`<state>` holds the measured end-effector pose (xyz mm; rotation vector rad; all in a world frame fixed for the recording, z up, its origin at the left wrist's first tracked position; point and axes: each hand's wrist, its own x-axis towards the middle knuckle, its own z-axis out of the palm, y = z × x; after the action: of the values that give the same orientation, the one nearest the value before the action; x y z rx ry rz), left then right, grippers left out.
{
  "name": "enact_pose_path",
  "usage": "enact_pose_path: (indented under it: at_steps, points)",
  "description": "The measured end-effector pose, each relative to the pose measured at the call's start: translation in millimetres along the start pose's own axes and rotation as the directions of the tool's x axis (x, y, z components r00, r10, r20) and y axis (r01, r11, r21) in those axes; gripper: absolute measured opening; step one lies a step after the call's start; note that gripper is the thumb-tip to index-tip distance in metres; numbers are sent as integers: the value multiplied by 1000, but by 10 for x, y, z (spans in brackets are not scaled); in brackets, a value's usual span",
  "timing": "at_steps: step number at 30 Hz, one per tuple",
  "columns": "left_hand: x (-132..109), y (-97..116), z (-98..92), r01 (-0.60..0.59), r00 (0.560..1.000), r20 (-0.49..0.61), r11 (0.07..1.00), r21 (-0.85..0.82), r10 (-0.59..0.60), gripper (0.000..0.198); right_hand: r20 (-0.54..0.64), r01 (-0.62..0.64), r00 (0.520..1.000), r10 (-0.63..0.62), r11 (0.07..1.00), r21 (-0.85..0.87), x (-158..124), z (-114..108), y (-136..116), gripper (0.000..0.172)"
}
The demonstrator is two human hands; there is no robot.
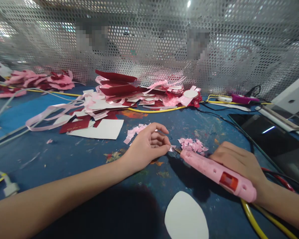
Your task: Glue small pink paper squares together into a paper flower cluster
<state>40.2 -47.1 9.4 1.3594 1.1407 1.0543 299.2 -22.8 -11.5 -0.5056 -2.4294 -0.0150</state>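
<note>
My right hand (239, 162) is wrapped round a pink hot glue gun (206, 169) with a red switch and a thin metal tip. The tip points left and meets a small pale pink ribbon piece (172, 148). Thumb and fingertips of my left hand (155, 142) are closed on that piece, just above the table. Behind the glue gun lies a pile of cut pink ribbon pieces (193, 145). More such bits (134, 131) are scattered behind my left hand. A white rounded card piece (186, 217) lies flat at the near edge of the view.
Dark red and white card scraps with pink ribbon (97, 127) are heaped at the back. A yellow cable (159, 110) crosses the table (144, 202). At right lies a dark glossy panel (274, 142). A perforated metal screen (149, 36) stands behind, with people beyond it.
</note>
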Motion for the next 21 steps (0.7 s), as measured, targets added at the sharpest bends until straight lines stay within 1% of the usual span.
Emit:
enact_pose_path:
  at_steps: [11, 21]
  points:
    - [4, -21, -3, -9, 1000, 2, 1000, 4, 9, 30, 26, -30, 999, 30, 1000, 5, -6, -15, -8, 12]
    - [13, -18, -12, -2, 1000, 2, 1000, -1, 2, 30, 11, -28, 1000, 28, 999, 14, -11, -2, -6, 12]
